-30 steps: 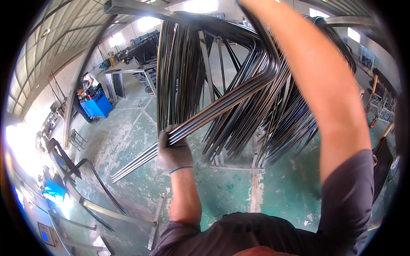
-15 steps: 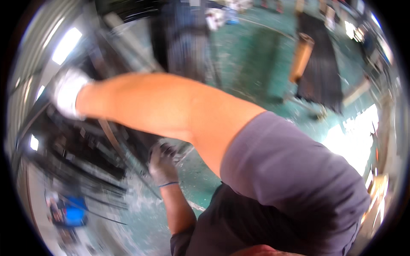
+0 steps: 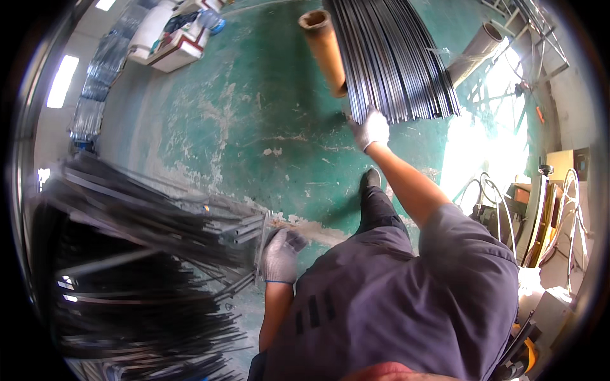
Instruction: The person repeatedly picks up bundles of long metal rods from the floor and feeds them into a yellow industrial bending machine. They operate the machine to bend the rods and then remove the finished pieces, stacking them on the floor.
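Note:
My right hand (image 3: 372,131), in a white glove, reaches forward to the near left corner of a row of long dark metal strips (image 3: 387,60). Its fingers close round the end of a strip at that corner; how many strips they hold is hidden. My left hand (image 3: 279,259), in a whitish glove with a blue cuff edge, hangs low beside the near ends of a stack of dark metal bars (image 3: 146,216). Its fingers look dark and smeared, so their pose is unclear.
A brown cardboard tube (image 3: 325,54) leans left of the strips, and another tube (image 3: 476,54) lies to their right. White boxes (image 3: 178,51) stand far left. Cables and boards (image 3: 540,216) crowd the right side. The green floor (image 3: 254,127) has worn patches.
My right arm has swung from the racks at the left to the strips in front. The view has turned with it. My left hand stays low near the bars.

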{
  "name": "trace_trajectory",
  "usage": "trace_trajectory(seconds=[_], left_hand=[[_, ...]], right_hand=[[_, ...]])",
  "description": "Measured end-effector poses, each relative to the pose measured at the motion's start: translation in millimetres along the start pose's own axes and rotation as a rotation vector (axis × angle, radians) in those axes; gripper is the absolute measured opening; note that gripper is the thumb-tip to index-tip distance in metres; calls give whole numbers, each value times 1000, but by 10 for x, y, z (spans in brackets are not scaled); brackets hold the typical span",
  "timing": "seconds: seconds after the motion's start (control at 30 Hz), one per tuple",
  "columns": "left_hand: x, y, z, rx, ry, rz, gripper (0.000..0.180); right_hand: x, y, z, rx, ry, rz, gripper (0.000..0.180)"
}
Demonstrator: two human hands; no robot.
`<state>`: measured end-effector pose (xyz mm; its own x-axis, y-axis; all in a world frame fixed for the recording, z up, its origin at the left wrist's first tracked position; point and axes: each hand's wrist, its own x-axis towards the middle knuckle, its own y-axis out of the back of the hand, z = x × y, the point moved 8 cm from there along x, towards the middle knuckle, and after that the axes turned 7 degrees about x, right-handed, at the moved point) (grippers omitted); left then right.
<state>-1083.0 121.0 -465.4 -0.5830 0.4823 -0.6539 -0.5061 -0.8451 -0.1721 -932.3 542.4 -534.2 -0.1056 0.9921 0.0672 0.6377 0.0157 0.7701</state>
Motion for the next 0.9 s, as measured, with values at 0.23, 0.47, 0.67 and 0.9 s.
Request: trace_trajectory(seconds=[0.23,0.47,0.67,0.9], left_hand=[[538,-1489,778,116,-78,-29,18],[993,-1953,614,290,27,51,25],[1275,-2740,697,278,138,-183,21],[1713,-3045,1185,349,25,-228,22]], right_hand=[[1255,-670,1241,-262,-471,-160,89],[1461,-790,1364,-87,-716,-283,80],[1634,-955,1463,-55,-570,-413,52],[1758,-1148,2000,292,-614,-585,53]])
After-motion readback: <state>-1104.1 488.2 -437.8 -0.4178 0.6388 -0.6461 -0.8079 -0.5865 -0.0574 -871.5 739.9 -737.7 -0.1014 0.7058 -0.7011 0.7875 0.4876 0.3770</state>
